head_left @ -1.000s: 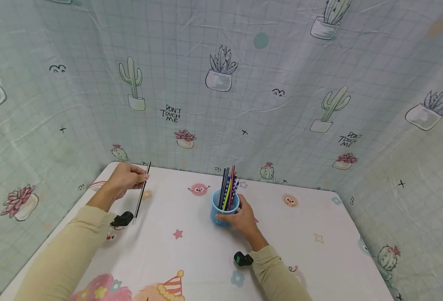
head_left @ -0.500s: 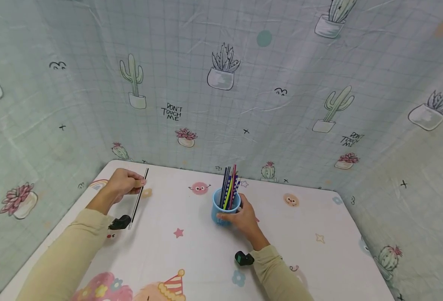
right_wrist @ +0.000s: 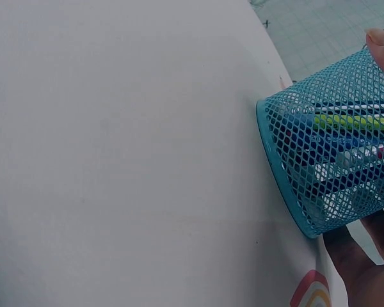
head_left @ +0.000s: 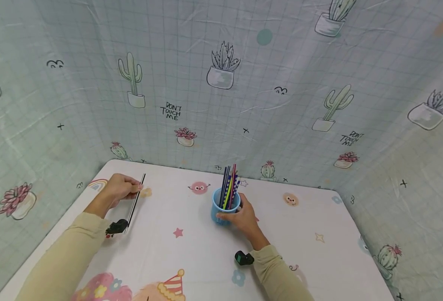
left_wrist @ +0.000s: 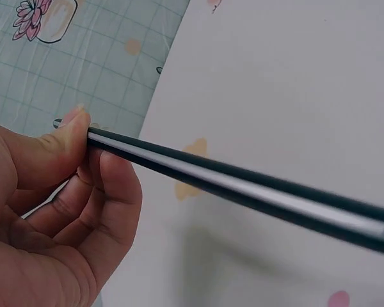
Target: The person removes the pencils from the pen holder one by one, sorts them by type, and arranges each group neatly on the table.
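Observation:
My left hand (head_left: 120, 190) pinches a slim black-and-white striped pencil (head_left: 133, 210) between thumb and fingertips over the left side of the table. In the left wrist view, the pencil (left_wrist: 243, 185) runs slanting away from the pinch, its far part cut off by the frame edge. The lower end looks pale. Near the table's middle, my right hand (head_left: 247, 217) grips a light blue mesh pencil cup (head_left: 219, 216) around its side. Several dark, yellow-green, red and dotted pencils (head_left: 227, 188) stand in it. Through the mesh of the cup (right_wrist: 326, 160), their lower ends show in the right wrist view.
A white tablecloth (head_left: 191, 259) with printed cartoon figures covers the table. Behind and beside it hangs a pale green grid curtain (head_left: 244, 108) with cactus prints. Black wrist devices sit at the left sleeve (head_left: 117, 226) and the right sleeve (head_left: 244, 258).
My left hand has lowered a little and shifted slightly left with the pencil, whose lower end has swung toward me. The right hand and the cup stay in place.

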`<state>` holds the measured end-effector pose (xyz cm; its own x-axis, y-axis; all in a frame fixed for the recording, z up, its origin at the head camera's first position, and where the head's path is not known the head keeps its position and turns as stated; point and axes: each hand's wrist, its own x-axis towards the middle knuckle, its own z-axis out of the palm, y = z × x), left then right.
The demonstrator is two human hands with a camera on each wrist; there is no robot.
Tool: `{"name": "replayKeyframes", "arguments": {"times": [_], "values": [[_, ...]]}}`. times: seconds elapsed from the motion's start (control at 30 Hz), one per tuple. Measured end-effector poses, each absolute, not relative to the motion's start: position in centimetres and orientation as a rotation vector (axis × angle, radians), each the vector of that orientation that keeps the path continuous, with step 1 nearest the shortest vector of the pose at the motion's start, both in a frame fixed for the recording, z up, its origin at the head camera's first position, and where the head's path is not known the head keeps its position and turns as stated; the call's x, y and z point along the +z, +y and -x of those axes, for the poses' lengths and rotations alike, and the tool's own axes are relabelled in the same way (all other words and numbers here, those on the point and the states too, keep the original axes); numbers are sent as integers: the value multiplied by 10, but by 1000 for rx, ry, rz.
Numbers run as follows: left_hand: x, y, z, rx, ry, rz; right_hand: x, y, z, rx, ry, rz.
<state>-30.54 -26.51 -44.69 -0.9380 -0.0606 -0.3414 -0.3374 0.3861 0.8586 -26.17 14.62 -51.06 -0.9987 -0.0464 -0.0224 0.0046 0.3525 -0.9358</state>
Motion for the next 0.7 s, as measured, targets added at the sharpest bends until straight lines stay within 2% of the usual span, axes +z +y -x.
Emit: {"name": "replayKeyframes", "arguments": {"times": [0.7], "values": [[-471, -276, 297, 1484, 2403, 413, -509, 145, 260, -1779, 2520, 27]]}}
